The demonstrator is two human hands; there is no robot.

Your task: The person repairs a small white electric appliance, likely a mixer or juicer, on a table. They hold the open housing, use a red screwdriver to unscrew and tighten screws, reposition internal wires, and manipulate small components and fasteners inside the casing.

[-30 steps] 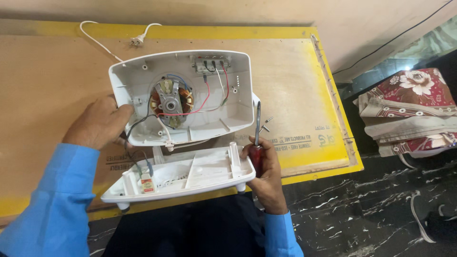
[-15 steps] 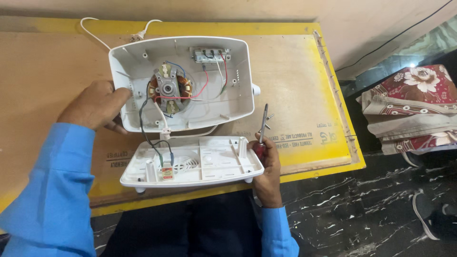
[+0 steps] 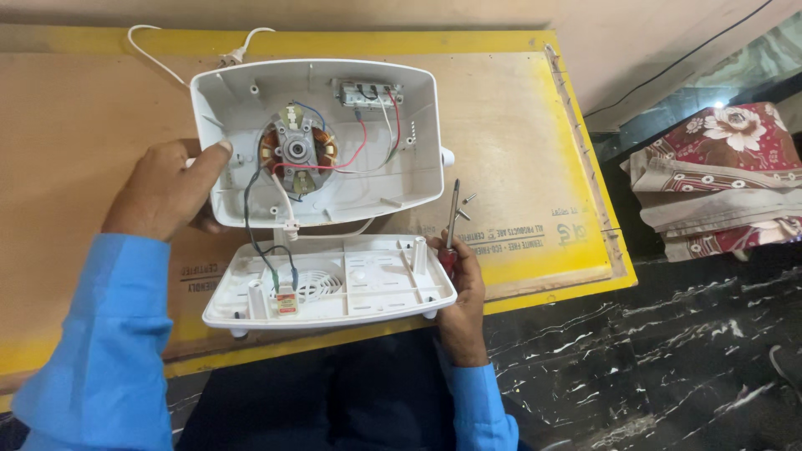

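White plastic housing lies open on the table; our left hand grips its edge, our right hand clamps a screwdriver beside the base cover. Inspecting the motor seems underway; loose screws need minding.

White housing shell by the left grip, its motor copper-orange with red, blue and black wires. White base cover beside the right grip; red-handled screwdriver. Tan tabletop, yellow-edged. Blue sleeves.
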